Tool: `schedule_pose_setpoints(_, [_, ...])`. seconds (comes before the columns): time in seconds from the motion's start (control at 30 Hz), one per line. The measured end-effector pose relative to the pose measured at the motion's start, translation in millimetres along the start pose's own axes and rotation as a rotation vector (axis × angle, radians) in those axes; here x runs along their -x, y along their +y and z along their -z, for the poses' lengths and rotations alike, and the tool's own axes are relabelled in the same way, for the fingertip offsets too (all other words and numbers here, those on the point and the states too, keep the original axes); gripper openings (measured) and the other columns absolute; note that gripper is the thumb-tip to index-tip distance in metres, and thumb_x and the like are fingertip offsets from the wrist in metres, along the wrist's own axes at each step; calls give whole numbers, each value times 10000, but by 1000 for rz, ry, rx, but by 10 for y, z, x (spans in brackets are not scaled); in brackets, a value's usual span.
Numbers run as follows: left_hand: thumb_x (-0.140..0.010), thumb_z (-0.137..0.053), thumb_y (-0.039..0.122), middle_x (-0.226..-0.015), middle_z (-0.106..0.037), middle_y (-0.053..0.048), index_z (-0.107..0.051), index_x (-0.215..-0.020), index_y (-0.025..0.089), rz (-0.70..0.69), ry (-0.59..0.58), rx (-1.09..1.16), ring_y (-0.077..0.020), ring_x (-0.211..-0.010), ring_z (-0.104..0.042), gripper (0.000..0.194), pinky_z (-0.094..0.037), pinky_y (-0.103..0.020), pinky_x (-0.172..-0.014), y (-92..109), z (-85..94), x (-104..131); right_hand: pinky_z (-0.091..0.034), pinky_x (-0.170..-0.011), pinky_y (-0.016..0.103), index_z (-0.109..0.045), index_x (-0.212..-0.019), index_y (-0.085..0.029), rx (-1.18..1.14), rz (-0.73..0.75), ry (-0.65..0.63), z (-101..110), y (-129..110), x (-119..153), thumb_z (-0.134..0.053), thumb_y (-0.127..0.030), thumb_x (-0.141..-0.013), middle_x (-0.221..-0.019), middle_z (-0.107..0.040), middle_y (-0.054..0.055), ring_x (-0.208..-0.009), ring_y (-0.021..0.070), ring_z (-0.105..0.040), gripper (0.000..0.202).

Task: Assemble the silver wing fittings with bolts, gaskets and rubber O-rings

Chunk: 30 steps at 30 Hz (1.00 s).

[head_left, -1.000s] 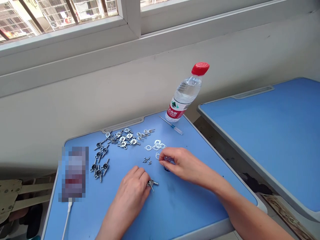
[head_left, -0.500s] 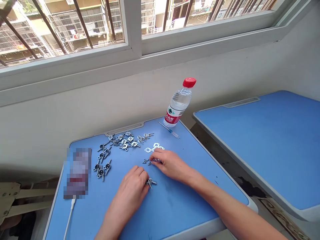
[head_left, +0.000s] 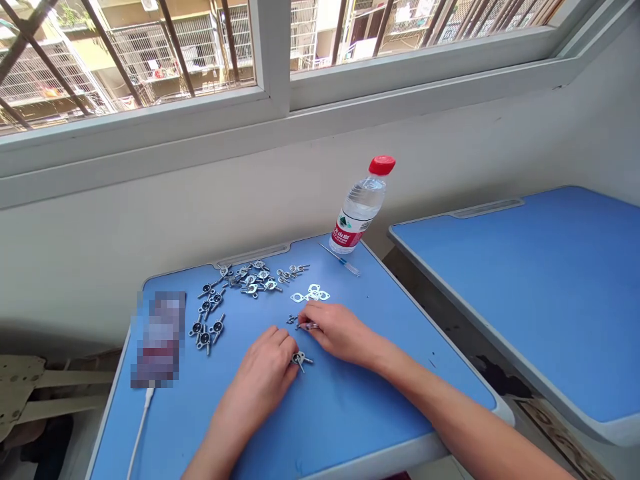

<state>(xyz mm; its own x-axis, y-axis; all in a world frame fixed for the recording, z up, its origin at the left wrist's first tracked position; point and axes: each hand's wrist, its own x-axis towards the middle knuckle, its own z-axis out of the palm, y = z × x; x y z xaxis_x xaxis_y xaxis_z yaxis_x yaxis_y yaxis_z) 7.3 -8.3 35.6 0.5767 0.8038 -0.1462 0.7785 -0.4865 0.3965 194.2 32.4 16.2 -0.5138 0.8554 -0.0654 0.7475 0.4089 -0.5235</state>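
Observation:
My left hand (head_left: 270, 357) is closed on a small metal fitting (head_left: 300, 359), whose flat plate and thin pins stick out past the fingertips at desk level. Close by, my right hand (head_left: 333, 327) pinches a slim tool with a clear handle (head_left: 312, 326), perhaps a small screwdriver; the fingers cover much of it. Its end is beside a little group of tiny screws (head_left: 291, 319) on the blue desk (head_left: 345, 413). Just beyond my right fingers lie several flat metal plates with round holes (head_left: 299, 297).
Several metal fittings (head_left: 251, 280) are spread at the back, others with black centres (head_left: 205, 339) at left. A blurred flat object (head_left: 159, 340) has a white cable (head_left: 141, 423). A water bottle (head_left: 356, 213) and a thin blue-and-clear tool (head_left: 341, 260) are at the back right.
My right hand has shifted slightly, and the clear-handled tool shows more between its fingers. The left hand keeps its hold on the fitting. The whole view has moved a little.

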Motion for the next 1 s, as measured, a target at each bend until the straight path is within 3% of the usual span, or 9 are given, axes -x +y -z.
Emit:
schedule_pose_setpoints(0.13, [-855,-565,52,-880,-606,-17,-541,-823,183,7,-6,6,-207,-856,-543,137,-460,-320,-733,2,-6,2,-422,-660,227,-691,-857,-158,-235,22,-48,54,-62,76,-541,-26,-829,-809,-701,21,-725,139,-602,202])
schedule_pose_setpoints(0.3, [-855,-583,72,-902,-611,-23,-553,-855,182,2,-17,-6,-209,-870,-549,113,-471,-325,-748,-4,-12,-11,-374,-594,213,-709,-780,-168,-273,5,-108,101,-154,158,-543,-58,-818,-703,-681,-4,-653,122,-570,203])
schedule_pose_setpoints(0.67, [-847,-574,60,-879,-608,-19,-567,-856,183,-21,-2,3,-211,-846,-557,123,-482,-335,-724,0,0,-5,-405,-648,236,-688,-790,-174,-254,36,-69,125,-194,198,-555,-72,-834,-747,-677,7,-693,140,-579,173])
schedule_pose_setpoints(0.83, [-863,-581,73,-878,-607,-15,-566,-852,187,-17,14,-1,-207,-850,-559,115,-486,-328,-722,1,-17,6,-435,-747,264,-675,-820,-186,-281,79,-77,105,-166,220,-554,-68,-855,-820,-677,3,-782,152,-602,173])
schedule_pose_setpoints(1.0, [-864,-596,78,-886,-612,-20,-572,-847,179,-17,19,-2,-208,-851,-566,106,-503,-339,-745,7,-16,12,-443,-743,270,-662,-811,-184,-290,81,-109,119,-184,242,-546,-65,-870,-837,-657,9,-802,157,-597,176])
